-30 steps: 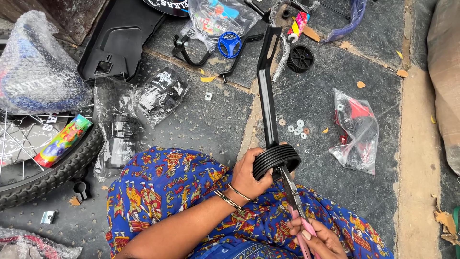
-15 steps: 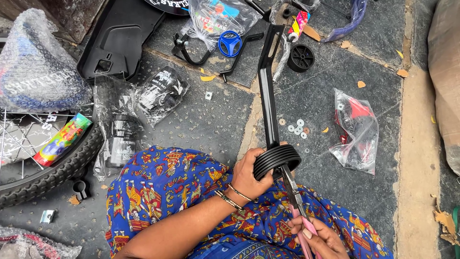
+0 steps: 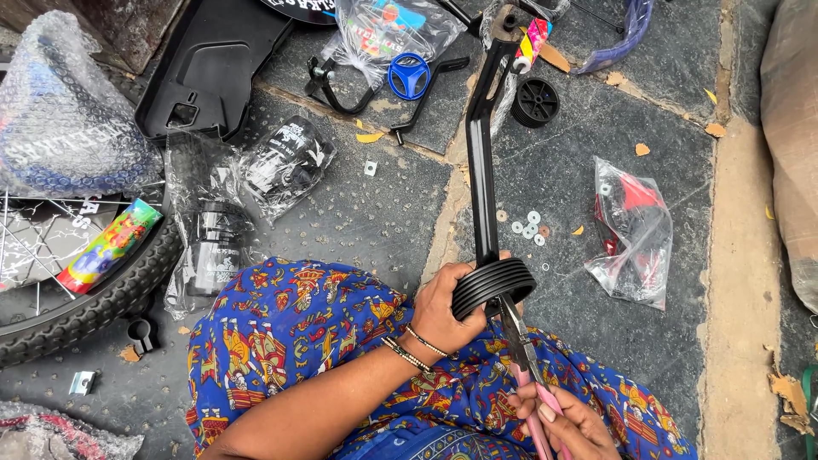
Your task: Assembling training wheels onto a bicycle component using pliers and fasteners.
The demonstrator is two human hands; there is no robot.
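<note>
Here, left hand [image 3: 443,308] gripping black wheel [image 3: 492,288], right hand [image 3: 564,422] below holding pliers [image 3: 521,349]

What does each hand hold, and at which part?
The left hand grips the small black wheel by its rim, at the bracket's lower end. The right hand holds the pliers by their pink handles.

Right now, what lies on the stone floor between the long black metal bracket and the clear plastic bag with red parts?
Head view: a cluster of small silver washers lies between the long black metal bracket and the clear plastic bag with red parts; otherwise bare grey stone floor.
</note>
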